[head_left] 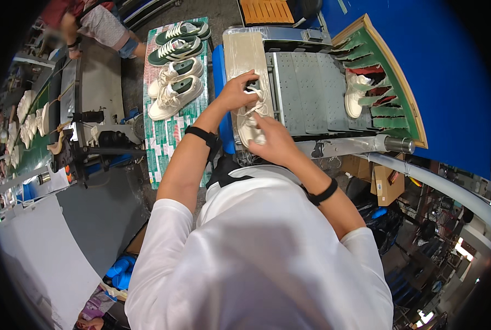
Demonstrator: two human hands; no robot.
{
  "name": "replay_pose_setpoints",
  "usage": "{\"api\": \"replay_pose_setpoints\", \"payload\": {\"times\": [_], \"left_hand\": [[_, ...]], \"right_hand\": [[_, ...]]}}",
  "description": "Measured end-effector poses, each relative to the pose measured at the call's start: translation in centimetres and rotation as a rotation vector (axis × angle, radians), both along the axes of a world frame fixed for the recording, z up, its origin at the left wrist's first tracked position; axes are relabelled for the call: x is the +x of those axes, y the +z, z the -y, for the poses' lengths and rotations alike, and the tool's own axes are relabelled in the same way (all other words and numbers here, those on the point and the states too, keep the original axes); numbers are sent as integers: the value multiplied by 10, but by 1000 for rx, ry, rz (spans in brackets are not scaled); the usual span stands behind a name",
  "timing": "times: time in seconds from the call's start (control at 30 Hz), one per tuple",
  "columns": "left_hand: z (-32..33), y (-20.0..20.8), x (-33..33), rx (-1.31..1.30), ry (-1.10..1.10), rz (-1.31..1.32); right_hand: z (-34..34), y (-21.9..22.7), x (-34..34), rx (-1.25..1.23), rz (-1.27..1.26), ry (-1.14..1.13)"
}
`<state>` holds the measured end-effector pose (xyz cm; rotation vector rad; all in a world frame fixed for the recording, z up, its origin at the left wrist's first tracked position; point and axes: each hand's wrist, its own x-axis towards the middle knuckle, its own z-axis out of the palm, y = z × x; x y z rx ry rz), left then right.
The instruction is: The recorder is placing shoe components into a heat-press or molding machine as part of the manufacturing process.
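Note:
A cream lace-up sneaker [248, 132] lies under my two hands on a beige ledge [242, 52], its toe toward me and its white laces loose. My left hand [237, 92] is closed at the collar end, fingers by the shoe's opening and the upper laces. Closer to the toe, my right hand [274, 142] grips the shoe, its thumb along the front and its fingers against the laces. My fingers partly hide the lacing, so I cannot make out which strands they touch.
Right of the ledge runs a grey slatted conveyor [306, 91]. Another cream shoe [356, 94] sits on it by a wood-framed opening with green strips [385, 104]. On the left, a patterned board [168, 140] carries green sneakers [175, 50] and cream sneakers [176, 98]. A person [105, 27] is at far left.

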<state>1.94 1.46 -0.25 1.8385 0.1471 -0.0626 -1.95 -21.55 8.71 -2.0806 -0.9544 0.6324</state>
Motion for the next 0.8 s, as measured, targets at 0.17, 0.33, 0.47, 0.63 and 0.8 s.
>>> {"api": "replay_pose_setpoints", "payload": {"times": [0.17,0.33,0.47,0.63,0.8], "left_hand": [[-42,-28,-56,-644,395,-273],[-19,-46,-65,-865,533,-206],[-14,-13,-64,-757,766,-379],[-67,2,-106,-401,575,-236],[-121,2,-138,492,210,-270]], "right_hand": [[74,-4,4,-51,-199,-400],[121,-55,-14,-95,-238,-491],[122,-44,-26,-219,-208,-312],[119,-49,-29,-245,-233,-256],[131,-55,-22,-307,-290,-220]]}}
